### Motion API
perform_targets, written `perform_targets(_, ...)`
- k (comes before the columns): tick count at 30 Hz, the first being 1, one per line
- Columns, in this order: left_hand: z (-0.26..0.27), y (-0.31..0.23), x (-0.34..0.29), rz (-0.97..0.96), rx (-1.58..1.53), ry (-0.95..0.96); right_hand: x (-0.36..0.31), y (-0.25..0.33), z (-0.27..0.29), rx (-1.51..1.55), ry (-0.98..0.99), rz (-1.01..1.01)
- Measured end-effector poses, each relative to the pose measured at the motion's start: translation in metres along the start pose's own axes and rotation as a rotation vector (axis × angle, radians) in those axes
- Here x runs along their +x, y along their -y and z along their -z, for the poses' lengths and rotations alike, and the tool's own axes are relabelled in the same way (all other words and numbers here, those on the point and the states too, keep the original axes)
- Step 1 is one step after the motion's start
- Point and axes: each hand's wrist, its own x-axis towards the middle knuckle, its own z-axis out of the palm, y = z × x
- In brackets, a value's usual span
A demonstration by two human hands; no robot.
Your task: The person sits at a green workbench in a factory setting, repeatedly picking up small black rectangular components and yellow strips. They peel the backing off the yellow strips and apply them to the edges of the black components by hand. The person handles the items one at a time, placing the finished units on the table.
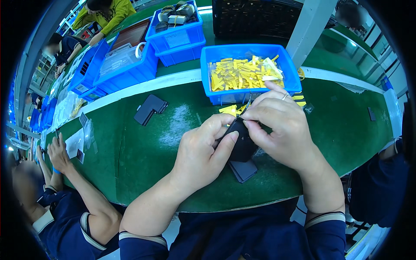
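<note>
My left hand (203, 149) is closed on a flat black part (243, 145), thumb on its face, tilted above the table. At its upper edge my right hand (279, 121) is closed in a pinch, with a short thin dark strip (248, 106) at its fingertips; what exactly the fingers grip is too small to tell. Beneath the held part lies another flat dark piece (243, 170). Small yellow strips (228, 110) lie on the table just beyond my fingers. To the left rests a stack of dark L-shaped parts (150, 109).
A blue bin (251, 96) full of yellow strips stands ahead. More blue bins (178, 41) line the back left. A metal post (310, 32) rises at the back right. A co-worker's arm (82, 177) reaches onto the green table (143, 169) at left.
</note>
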Motion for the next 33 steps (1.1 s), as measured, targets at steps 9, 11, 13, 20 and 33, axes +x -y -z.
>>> perform_targets(9,0.007,0.0,0.005,0.301,-0.243,0.058,-0.004,0.019,-0.014,-0.245,-0.07,0.102)
perform_targets(11,0.01,0.007,0.007,0.285,-0.12,0.044,-0.003,0.015,-0.006,0.045,-0.006,-0.065)
perform_targets(13,0.011,0.004,0.008,0.243,-0.165,0.038,-0.003,0.01,-0.001,0.412,0.061,-0.339)
perform_targets(20,0.012,0.0,0.007,0.144,-0.133,0.143,-0.003,-0.009,0.002,1.048,0.227,-0.752)
perform_targets(33,0.014,0.003,0.004,0.113,-0.173,0.165,-0.001,-0.002,0.009,0.662,0.186,-0.528)
